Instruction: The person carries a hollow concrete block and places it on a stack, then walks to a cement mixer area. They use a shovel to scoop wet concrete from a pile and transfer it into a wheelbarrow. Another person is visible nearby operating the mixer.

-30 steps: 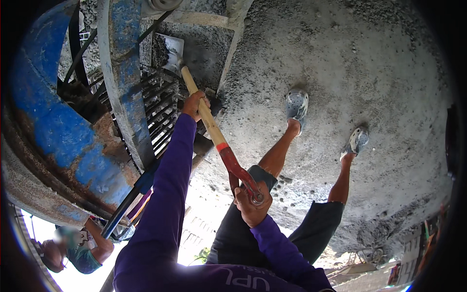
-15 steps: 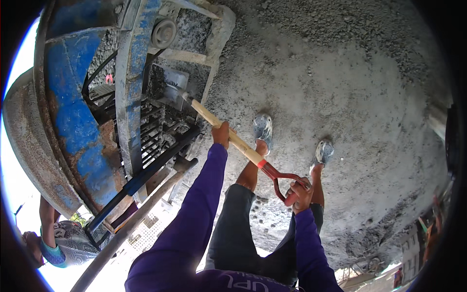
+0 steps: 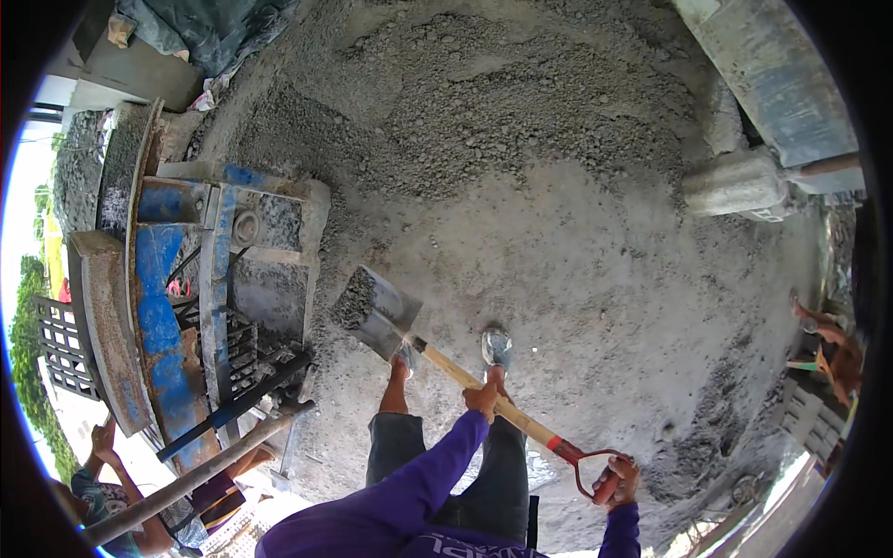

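Both hands hold a shovel [image 3: 532, 426] with a pale wooden shaft and a red D-shaped handle. My left hand [image 3: 482, 398] is wrapped round the middle of the shaft. My right hand [image 3: 621, 482] grips the crossbar of the D-handle. The square metal blade [image 3: 395, 321] points up and left over the grey floor, close to my left foot. Grey gravelly material [image 3: 355, 299] lies on its far end. Whether the blade touches the floor I cannot tell.
Left of the blade stands a worn blue machine [image 3: 160, 321] with bars, a black-sleeved lever [image 3: 246, 405] and a long pole [image 3: 200, 472]. Loose gravel [image 3: 521, 102] is heaped beyond. A person [image 3: 126, 498] is at lower left, another [image 3: 823, 349] at far right. A concrete-crusted cylinder [image 3: 735, 181] lies at upper right.
The shovel blade has come out of the blue machine's frame and swung right over the floor. Both hands keep their hold. My view has shifted, showing more gravel; my feet have moved too.
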Tool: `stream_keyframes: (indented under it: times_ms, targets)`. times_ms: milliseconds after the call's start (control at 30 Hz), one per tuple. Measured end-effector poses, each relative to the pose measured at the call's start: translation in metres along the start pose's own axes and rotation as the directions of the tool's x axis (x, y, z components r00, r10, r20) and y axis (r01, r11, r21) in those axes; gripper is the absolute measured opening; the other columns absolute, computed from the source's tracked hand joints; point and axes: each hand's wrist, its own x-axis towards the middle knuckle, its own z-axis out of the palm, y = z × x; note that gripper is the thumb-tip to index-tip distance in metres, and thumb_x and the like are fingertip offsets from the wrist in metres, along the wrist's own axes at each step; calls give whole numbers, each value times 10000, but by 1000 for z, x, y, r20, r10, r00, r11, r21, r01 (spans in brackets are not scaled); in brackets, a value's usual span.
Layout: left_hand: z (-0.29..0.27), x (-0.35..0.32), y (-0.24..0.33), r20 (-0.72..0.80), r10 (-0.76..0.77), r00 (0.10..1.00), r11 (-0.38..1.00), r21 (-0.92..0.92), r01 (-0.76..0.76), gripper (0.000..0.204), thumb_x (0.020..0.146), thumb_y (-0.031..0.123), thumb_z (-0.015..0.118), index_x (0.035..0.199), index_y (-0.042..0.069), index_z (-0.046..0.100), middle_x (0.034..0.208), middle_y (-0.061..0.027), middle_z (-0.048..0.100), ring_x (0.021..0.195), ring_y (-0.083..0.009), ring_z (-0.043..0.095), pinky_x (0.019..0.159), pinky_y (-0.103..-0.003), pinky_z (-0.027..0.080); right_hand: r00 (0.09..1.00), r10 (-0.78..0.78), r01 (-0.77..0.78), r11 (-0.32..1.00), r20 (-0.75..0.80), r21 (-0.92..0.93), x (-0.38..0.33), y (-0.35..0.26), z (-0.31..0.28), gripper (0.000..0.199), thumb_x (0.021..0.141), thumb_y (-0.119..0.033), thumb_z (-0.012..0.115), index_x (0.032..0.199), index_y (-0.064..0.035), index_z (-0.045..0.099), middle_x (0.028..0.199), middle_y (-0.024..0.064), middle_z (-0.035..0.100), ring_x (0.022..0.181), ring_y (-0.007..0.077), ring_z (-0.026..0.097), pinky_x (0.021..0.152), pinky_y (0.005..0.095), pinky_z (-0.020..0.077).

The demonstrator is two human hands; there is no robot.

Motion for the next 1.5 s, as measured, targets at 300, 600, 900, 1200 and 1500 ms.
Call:
stream_keyframes:
  times_ms: [300,600,900,1200,1500]
  targets:
    - [97,-12,268,-109,646,755,652,594,-472,589,726,257,595,1142,-50,312,1075,-310,557,976,-428,583,854,-464,477,878,203,-436,710,433,553,82,5,156,443,865,-496,547,960,-63,559,564,15,528,488,207,566,418,371,466]
    - [64,-98,112,329,540,775,598,498,-628,585,719,302,629,1064,-83,355,906,-277,599,813,-376,640,698,-413,529,963,245,-261,758,111,598,-26,80,-7,340,865,-422,570,772,-96,563,517,36,534,478,183,579,372,317,466]
    - [-12,-131,17,347,49,937,997,43,-68,390,726,179,649,953,-101,499,699,-109,561,531,-205,575,423,-354,490,973,-229,230,969,-21,88,-147,8,-20,140,707,-116,633,770,-76,515,530,15,518,405,114,522,374,284,499]
    - [-153,-74,166,308,26,951,858,-496,137,263,755,175,610,885,-34,518,662,-107,547,528,-235,571,502,-373,513,867,-326,472,780,378,-411,-199,-36,221,237,662,-62,699,796,-10,510,574,70,520,432,183,548,447,318,501]
    - [-204,-85,295,377,210,902,681,-718,142,344,779,305,593,919,12,481,692,-121,540,580,-242,573,576,-401,510,551,-369,834,210,748,-511,-308,-71,371,257,667,-125,762,808,-33,567,637,43,562,552,103,517,513,263,412]
